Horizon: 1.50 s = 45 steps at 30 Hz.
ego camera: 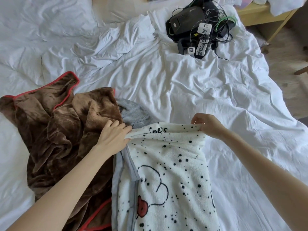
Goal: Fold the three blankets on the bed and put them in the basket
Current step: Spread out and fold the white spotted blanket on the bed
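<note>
At the bed's near edge, my left hand (pixel 113 136) and right hand (pixel 207 125) each pinch the white spotted blanket (pixel 168 177)'s far corners. Beside it, toward the left edge, lies the crumpled brown blanket (pixel 58 130).

A bedroom in a home: a bed (pixel 166 84) with rumpled white sheets fills the frame, a pale wooden bedside table (pixel 260 15) standing at upper right.

Bright soft daylight, faint shadows, wide-angle edge bending, perhaps slight blur
</note>
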### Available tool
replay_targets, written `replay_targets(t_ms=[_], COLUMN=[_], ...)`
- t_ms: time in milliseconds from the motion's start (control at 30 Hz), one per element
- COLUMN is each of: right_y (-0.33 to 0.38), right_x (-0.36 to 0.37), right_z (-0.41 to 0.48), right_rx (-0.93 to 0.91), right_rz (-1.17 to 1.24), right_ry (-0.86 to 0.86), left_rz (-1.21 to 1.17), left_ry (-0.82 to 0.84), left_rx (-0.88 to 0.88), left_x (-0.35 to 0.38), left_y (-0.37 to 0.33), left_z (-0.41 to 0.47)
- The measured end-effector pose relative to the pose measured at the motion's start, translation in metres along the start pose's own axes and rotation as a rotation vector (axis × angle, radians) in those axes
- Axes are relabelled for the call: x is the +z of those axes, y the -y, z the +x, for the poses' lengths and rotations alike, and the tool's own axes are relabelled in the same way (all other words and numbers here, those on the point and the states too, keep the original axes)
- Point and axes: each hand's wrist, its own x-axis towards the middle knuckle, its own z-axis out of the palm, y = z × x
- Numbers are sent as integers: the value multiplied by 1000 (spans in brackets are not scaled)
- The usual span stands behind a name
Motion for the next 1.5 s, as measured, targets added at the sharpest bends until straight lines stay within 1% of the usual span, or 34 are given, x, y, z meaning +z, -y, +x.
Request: replay_targets(t_ms=[67, 133, 200, 233, 300, 333, 367, 433, 467, 500, 533, 567, 667, 767, 800, 833, 900, 967, 1100, 1167, 1200, 1267, 1333, 1400, 1467, 1500], right_y=[-2, -3, -5, -5, -1, 2, 5, 8, 7, 7, 7, 6, 3, -3, -7, -10, -11, -5, 18, 26, 29, 32, 35, 36, 38, 39], right_x=[6, 8, 8, 8, 11, 12, 12, 12, 11, 11, 13, 14, 17, 13, 12, 10, 4, -5, -18, -25, -30, -43, -57, -64, -64, -62], right_z=[3, 7, 11, 14, 18, 19, 19, 18, 17, 14, 12, 10, 6, -2, -5, -7, -11, -13, -15, -19, -23, -33, -46, -60, -69, -72], right_rx=[-22, -68, -141, -156, -140, -105, -56, 23, 39, 42, 36, 25, -54, -100, -104, -120, -169, -198, -232, -264, -272, -228, -140, -86, -66, -65], right_rz=[-325, -513, -565, -574, -544, -483, -365, -72, 48, 115, 124, 74, -282, -546, -619, -686, -779, -787, -804, -774, -704, -464, -242, -84, 0, -22], right_ry=[-29, -121, -246, -292, -308, -288, -238, -66, 26, 113, 180, 213, 173, 274, 276, 238, 86, -86, -336, -371, -346, -223, -73, 11, 53, 65], left_rz=[45, 56, 37, 20, -56, -108, -169, -288, -315, -322, -305, -270, -66, 69, 92, 105, 97, 70, 78, 81, 67, -29, -190, -291, -379, -429], left_ry=[38, 9, -69, -81, -21, 46, 119, 219, 243, 260, 271, 286, 317, 218, 184, 151, 89, -5, -155, -193, -219, -246, -224, -167, -101, -85], left_rx=[-13, -33, -49, -64, -99, -103, -93, -58, -45, -35, -29, -19, 2, 15, 15, 17, 9, -9, -69, -84, -91, -136, -218, -266, -279, -280], left_x=[1, -4, -11, -14, -15, -15, -14, -11, -11, -11, -11, -11, -11, -11, -11, -13, -18, -26, -51, -66, -73, -85, -93, -94, -92, -92], left_y=[3, 9, 18, 22, 31, 34, 37, 43, 46, 47, 48, 47, 37, 28, 28, 29, 31, 30, 30, 31, 32, 33, 32, 32, 31, 30], left_z=[7, 15, 28, 34, 43, 46, 47, 45, 43, 41, 39, 37, 31, 24, 22, 20, 17, 14, 11, 6, 2, -8, -22, -35, -46, -49])
